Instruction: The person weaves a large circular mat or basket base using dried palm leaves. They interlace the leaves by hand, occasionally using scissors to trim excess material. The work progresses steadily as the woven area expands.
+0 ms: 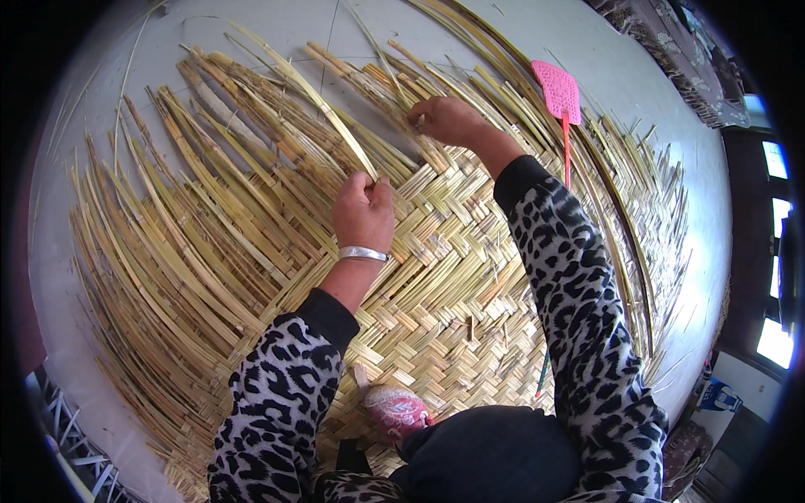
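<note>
A large woven mat of split reed strips (453,285) spreads over the floor beneath me, its loose strip ends fanning out at the left and far side. My left hand (365,210) is closed over the mat, pinching the end of a pale reed strip (323,105) that arcs up and away to the far left. Beyond it to the right, my right hand (449,123) bends over the loose reed strips at the weave's far edge. Its fingers are curled together, and what they hold, if anything, is hidden.
A pink fly swatter (557,90) with a red handle lies across the strips at the right. My foot in a red patterned shoe or sock (396,411) rests on the mat. Fabric-covered furniture (671,50) stands at the far right, on the pale tiled floor (285,25).
</note>
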Available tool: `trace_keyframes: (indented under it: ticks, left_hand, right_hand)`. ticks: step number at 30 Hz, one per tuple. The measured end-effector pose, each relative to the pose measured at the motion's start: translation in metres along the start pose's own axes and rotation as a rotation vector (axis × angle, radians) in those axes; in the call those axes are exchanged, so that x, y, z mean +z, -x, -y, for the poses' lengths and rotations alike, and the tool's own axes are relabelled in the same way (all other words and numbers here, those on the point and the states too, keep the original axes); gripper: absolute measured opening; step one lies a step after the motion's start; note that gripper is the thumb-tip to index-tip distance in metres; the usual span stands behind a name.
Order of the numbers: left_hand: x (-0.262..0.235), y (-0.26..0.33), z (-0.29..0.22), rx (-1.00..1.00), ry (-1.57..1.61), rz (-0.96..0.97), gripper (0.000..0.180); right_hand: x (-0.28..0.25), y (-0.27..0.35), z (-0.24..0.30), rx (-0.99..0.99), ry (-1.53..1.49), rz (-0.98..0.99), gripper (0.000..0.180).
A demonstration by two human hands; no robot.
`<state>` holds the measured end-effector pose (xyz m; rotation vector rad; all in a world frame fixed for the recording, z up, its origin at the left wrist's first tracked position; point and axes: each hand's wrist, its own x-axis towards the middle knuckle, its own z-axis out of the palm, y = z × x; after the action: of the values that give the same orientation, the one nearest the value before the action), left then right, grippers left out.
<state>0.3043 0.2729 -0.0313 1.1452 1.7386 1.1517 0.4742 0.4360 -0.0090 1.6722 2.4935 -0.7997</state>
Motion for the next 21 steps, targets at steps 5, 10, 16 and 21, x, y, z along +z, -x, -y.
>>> trace_keyframes:
  ticks: [5, 10, 16, 21]
  left_hand:
    - [-0.002, -0.001, -0.001, -0.015, 0.002, 0.016, 0.024]
    - [0.0, -0.002, 0.001, -0.024, 0.055, 0.021, 0.024]
    - [0.0, -0.004, 0.004, 0.042, 0.04, 0.041, 0.028]
    - [-0.001, -0.004, 0.0, 0.005, 0.068, 0.049, 0.027]
  right_hand:
    - [-0.018, 0.003, -0.002, 0.042, -0.477, 0.1, 0.03]
    - [-0.031, 0.014, 0.009, -0.051, -0.518, 0.2, 0.025]
    - [-0.028, 0.004, 0.018, 0.057, -0.574, 0.303, 0.022]
    - [-0.011, -0.007, 0.011, 0.044, -0.601, 0.306, 0.033]
